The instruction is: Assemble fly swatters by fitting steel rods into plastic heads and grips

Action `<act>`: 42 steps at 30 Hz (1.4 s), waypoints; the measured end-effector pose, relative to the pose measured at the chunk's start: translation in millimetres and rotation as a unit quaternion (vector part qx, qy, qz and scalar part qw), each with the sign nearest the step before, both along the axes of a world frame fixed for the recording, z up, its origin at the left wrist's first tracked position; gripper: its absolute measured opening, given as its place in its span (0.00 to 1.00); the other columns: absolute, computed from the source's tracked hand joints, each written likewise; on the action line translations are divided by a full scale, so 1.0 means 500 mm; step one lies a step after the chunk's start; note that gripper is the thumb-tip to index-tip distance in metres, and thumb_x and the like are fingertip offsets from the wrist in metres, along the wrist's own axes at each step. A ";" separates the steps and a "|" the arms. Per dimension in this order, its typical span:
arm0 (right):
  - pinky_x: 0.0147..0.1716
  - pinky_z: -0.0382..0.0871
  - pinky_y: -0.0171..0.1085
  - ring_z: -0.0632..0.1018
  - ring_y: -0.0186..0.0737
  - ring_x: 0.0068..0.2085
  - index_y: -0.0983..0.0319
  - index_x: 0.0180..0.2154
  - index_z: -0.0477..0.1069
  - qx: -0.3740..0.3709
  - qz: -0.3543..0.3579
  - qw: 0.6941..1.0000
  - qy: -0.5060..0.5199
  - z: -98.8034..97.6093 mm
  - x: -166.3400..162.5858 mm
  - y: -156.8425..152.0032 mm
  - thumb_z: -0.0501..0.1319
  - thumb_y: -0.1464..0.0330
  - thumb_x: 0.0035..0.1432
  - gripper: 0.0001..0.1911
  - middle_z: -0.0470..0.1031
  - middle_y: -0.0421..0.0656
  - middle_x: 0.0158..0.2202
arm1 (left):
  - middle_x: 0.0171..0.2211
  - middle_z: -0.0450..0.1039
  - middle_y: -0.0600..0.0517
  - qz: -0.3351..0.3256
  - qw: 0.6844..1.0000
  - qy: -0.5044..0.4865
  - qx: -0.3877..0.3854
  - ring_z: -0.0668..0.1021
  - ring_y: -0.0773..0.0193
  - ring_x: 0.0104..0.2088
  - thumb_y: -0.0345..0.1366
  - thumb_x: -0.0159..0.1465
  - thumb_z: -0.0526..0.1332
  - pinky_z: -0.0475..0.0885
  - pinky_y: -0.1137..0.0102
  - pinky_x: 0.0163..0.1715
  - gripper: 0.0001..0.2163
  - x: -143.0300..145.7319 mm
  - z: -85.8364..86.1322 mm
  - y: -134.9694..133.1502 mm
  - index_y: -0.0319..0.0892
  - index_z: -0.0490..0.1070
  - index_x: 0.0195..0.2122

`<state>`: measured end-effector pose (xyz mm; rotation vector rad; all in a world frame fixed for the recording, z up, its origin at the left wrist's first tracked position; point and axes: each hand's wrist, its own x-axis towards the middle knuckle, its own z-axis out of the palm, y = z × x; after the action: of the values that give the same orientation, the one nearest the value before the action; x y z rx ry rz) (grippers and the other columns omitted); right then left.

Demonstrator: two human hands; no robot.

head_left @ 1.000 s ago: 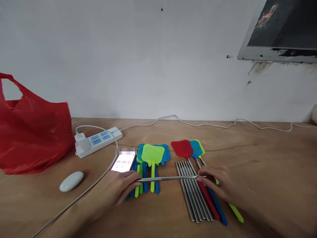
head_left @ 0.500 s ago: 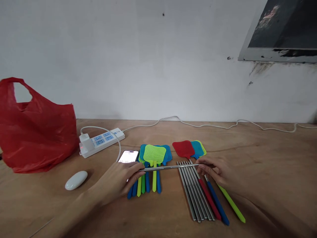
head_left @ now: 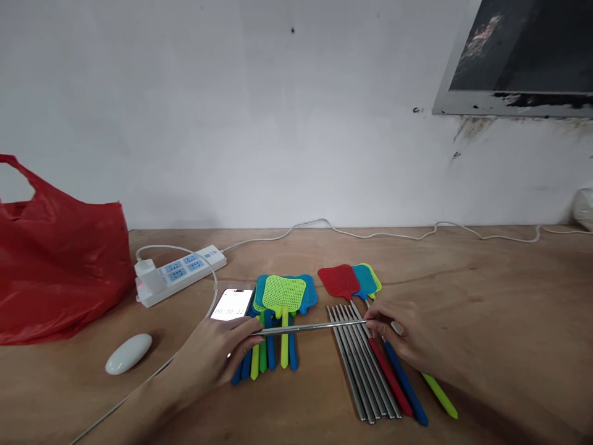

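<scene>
Between my two hands a thin telescopic metal rod [head_left: 308, 327] is held level above the table. My left hand [head_left: 222, 349] pinches its thicker left end, and my right hand [head_left: 403, 330] pinches its thin right end. Below the rod, several loose fly swatter parts lie in a pile, with a yellow-green mesh head [head_left: 283, 293] on top and coloured handles [head_left: 262, 352] beneath. Several metal rods [head_left: 364, 371] lie side by side near my right hand. Beside them are fly swatters with a red head [head_left: 339, 281], a red handle [head_left: 390, 377] and a blue handle [head_left: 406, 386].
A phone [head_left: 233, 304] showing a timer lies behind my left hand. Further left are a white power strip [head_left: 183, 272], a white mouse-shaped object [head_left: 128, 353] and a red plastic bag [head_left: 65, 272]. A white cable [head_left: 370, 235] runs along the wall.
The view has shifted slightly to the right, so most things sit further left. Both hands keep their pinch on the rod, whose thin sections now show more clearly.
</scene>
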<state>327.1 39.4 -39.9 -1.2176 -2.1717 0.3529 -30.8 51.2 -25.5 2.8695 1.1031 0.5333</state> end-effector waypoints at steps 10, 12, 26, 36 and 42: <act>0.28 0.61 0.34 0.72 0.37 0.27 0.60 0.31 0.67 -0.036 0.043 0.998 0.004 0.011 -0.124 -0.050 0.54 0.72 0.63 0.08 0.72 0.38 0.25 | 0.27 0.73 0.53 -0.023 0.998 -0.019 -0.064 0.73 0.63 0.22 0.36 0.75 0.44 0.54 0.69 0.21 0.15 0.079 -0.021 -0.045 0.44 0.66 0.35; 0.27 0.61 0.34 0.72 0.37 0.27 0.60 0.31 0.67 -0.036 0.043 0.998 0.017 0.010 -0.120 -0.047 0.54 0.72 0.63 0.08 0.72 0.39 0.25 | 0.27 0.73 0.53 -0.015 0.998 -0.013 -0.059 0.73 0.63 0.21 0.37 0.75 0.43 0.53 0.69 0.21 0.16 0.081 -0.020 -0.044 0.44 0.66 0.35; 0.18 0.56 0.32 0.62 0.30 0.18 0.61 0.42 0.72 -0.145 -0.057 0.917 0.366 -0.022 -0.094 0.005 0.55 0.52 0.67 0.19 0.68 0.35 0.22 | 0.23 0.71 0.53 0.114 0.981 0.074 -0.139 0.74 0.57 0.24 0.38 0.72 0.50 0.54 0.69 0.23 0.10 0.140 0.027 -0.050 0.44 0.68 0.36; 0.18 0.54 0.32 0.62 0.31 0.18 0.61 0.38 0.72 -0.164 -0.057 0.912 0.372 -0.022 -0.077 0.011 0.54 0.52 0.67 0.19 0.66 0.34 0.19 | 0.26 0.75 0.52 0.120 0.977 -0.036 -0.172 0.77 0.55 0.28 0.43 0.72 0.48 0.62 0.67 0.28 0.16 0.170 0.022 -0.040 0.44 0.72 0.48; 0.25 0.61 0.36 0.69 0.35 0.24 0.60 0.34 0.74 -0.066 -0.038 0.981 0.176 -0.023 -0.073 0.002 0.54 0.61 0.68 0.14 0.69 0.38 0.23 | 0.21 0.69 0.55 0.128 0.978 -0.014 -0.163 0.72 0.60 0.24 0.40 0.72 0.50 0.56 0.69 0.26 0.15 0.135 0.005 -0.033 0.46 0.74 0.36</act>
<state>290.7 40.5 -51.5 -1.2032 -1.8171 0.6385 36.6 34.8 -23.1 2.4509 1.4167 0.3559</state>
